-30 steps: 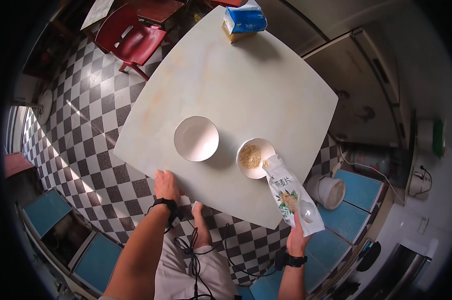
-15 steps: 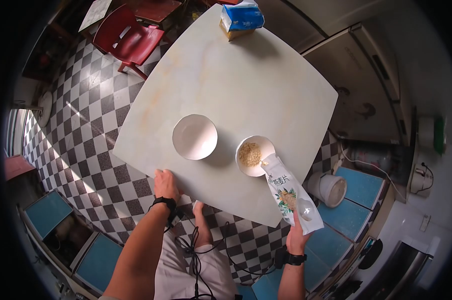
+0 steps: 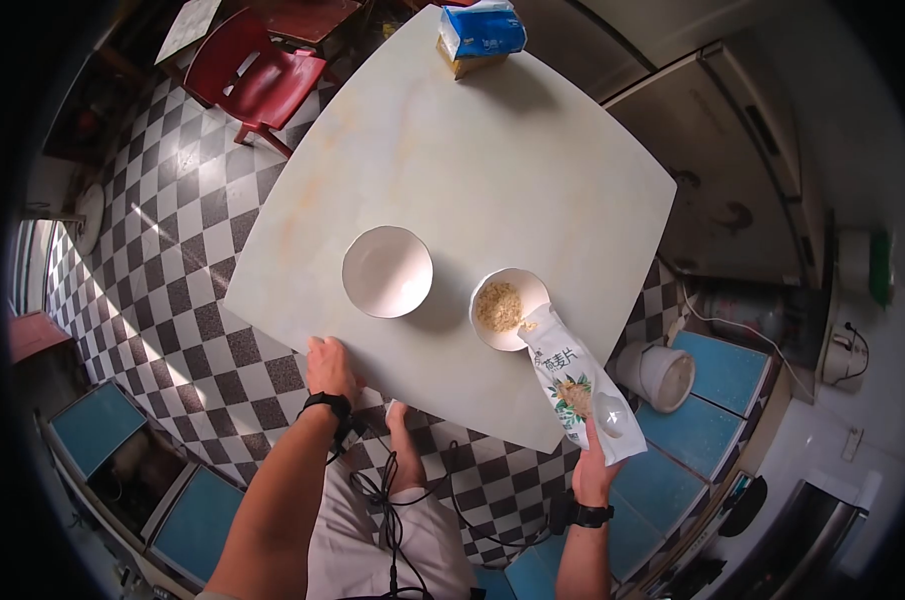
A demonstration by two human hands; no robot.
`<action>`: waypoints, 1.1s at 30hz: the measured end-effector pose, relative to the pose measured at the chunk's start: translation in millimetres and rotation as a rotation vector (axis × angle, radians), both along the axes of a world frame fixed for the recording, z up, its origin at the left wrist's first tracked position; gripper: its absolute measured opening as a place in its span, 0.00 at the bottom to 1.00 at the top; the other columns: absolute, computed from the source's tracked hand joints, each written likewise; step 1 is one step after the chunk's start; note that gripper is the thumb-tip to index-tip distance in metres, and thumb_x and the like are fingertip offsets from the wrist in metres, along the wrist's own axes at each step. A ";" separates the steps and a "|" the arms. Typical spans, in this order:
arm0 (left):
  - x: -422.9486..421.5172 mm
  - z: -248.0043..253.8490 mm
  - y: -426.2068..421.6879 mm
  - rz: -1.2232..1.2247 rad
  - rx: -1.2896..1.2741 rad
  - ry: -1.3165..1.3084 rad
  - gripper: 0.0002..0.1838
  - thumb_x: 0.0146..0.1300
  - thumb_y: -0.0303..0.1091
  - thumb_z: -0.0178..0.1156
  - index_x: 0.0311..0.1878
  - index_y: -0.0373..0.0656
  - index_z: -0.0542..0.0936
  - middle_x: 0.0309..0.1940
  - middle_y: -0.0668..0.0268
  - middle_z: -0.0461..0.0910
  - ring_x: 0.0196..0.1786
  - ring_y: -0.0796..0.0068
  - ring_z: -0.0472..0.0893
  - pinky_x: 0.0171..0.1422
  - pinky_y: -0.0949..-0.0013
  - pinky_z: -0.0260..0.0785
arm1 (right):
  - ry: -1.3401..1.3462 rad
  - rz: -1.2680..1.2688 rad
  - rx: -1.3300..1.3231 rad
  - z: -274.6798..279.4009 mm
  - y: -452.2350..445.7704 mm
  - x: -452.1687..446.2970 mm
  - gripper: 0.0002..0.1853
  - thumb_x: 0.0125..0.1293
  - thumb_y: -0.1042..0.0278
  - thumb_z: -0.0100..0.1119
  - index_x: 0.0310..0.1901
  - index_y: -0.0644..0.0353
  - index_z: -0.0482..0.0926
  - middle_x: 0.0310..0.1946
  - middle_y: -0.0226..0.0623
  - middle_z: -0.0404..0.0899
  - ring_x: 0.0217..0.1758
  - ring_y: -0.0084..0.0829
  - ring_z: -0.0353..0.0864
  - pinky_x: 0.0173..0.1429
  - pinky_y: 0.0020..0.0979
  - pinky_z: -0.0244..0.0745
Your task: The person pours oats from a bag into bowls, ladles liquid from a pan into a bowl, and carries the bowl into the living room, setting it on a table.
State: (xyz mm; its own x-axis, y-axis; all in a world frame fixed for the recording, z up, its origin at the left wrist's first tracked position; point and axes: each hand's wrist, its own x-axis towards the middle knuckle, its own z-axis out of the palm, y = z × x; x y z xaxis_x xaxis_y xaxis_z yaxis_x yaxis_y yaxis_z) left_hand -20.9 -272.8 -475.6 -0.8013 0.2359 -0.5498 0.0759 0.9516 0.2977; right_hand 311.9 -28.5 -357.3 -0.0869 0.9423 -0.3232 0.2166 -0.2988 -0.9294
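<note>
My right hand (image 3: 595,470) grips the lower end of a white bag of oat flakes (image 3: 578,385). The bag tilts down toward a small white bowl (image 3: 533,287), its open mouth at the bowl's right rim. A heap of oat flakes (image 3: 500,307) lies in that bowl, with a few flakes at the bag's mouth. To the left stands a larger white bowl (image 3: 388,272), with nothing visible inside. My left hand (image 3: 331,368) rests on the near left edge of the table (image 3: 453,170), fingers on the top, holding nothing.
A blue and yellow packet (image 3: 481,38) stands at the table's far corner. A red chair (image 3: 263,85) is at the far left. On the right are a white bucket (image 3: 658,378), blue tiles and a fridge (image 3: 708,170). Black cables (image 3: 388,500) hang over my lap.
The bag and both hands hold nearly the same pose, and the bowls stay put. The whole view has shifted very slightly.
</note>
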 end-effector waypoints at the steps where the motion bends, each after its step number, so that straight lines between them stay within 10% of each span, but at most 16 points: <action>1: 0.3 -0.4 -0.3 -0.069 -0.030 0.029 0.26 0.37 0.19 0.77 0.41 0.33 0.75 0.48 0.45 0.74 0.50 0.41 0.80 0.51 0.48 0.79 | -0.001 -0.011 -0.003 0.2 -0.5 0.1 0.34 0.66 0.85 0.66 0.71 0.62 0.63 0.68 0.41 0.70 0.69 0.39 0.74 0.72 0.43 0.73; 9: -3.2 12.1 4.6 -0.124 -0.080 0.005 0.23 0.42 0.18 0.75 0.42 0.33 0.76 0.49 0.44 0.74 0.52 0.41 0.80 0.52 0.50 0.80 | 0.035 -0.024 0.003 -2.4 -0.5 4.9 0.34 0.65 0.85 0.66 0.71 0.61 0.64 0.67 0.41 0.71 0.68 0.38 0.74 0.71 0.42 0.73; 11: -2.8 10.7 2.6 -0.121 -0.039 0.011 0.08 0.58 0.22 0.58 0.41 0.33 0.74 0.47 0.41 0.72 0.49 0.34 0.79 0.52 0.45 0.76 | 0.029 -0.029 -0.004 -1.8 -0.7 2.9 0.34 0.65 0.85 0.66 0.71 0.61 0.64 0.67 0.41 0.71 0.68 0.38 0.74 0.71 0.42 0.73; 21: -1.4 14.5 2.6 -0.127 -0.061 0.001 0.12 0.54 0.20 0.61 0.42 0.35 0.72 0.48 0.43 0.72 0.52 0.35 0.77 0.53 0.45 0.76 | 0.027 -0.030 -0.033 -4.6 -1.8 3.2 0.32 0.66 0.84 0.66 0.70 0.63 0.65 0.67 0.40 0.72 0.69 0.38 0.74 0.71 0.42 0.73; 23: 0.7 8.9 3.6 -0.140 -0.079 0.053 0.25 0.37 0.17 0.76 0.41 0.34 0.75 0.48 0.45 0.74 0.51 0.42 0.81 0.51 0.51 0.80 | 0.006 -0.012 -0.029 -3.1 -2.3 8.2 0.32 0.66 0.83 0.66 0.71 0.62 0.65 0.67 0.40 0.72 0.69 0.38 0.74 0.71 0.42 0.73; 26: -1.2 12.5 4.0 -0.122 -0.070 0.012 0.11 0.54 0.20 0.61 0.41 0.34 0.73 0.47 0.43 0.72 0.51 0.36 0.78 0.53 0.46 0.76 | 0.055 -0.055 -0.040 3.8 -5.6 -5.1 0.33 0.66 0.84 0.66 0.70 0.63 0.65 0.67 0.40 0.72 0.68 0.38 0.74 0.71 0.41 0.73; 33: -0.9 12.0 6.7 -0.104 -0.072 -0.005 0.13 0.54 0.21 0.63 0.42 0.34 0.73 0.46 0.43 0.73 0.51 0.35 0.78 0.54 0.46 0.76 | 0.019 -0.032 -0.029 1.3 -5.2 2.5 0.33 0.66 0.84 0.66 0.70 0.63 0.65 0.66 0.40 0.73 0.68 0.38 0.75 0.71 0.41 0.73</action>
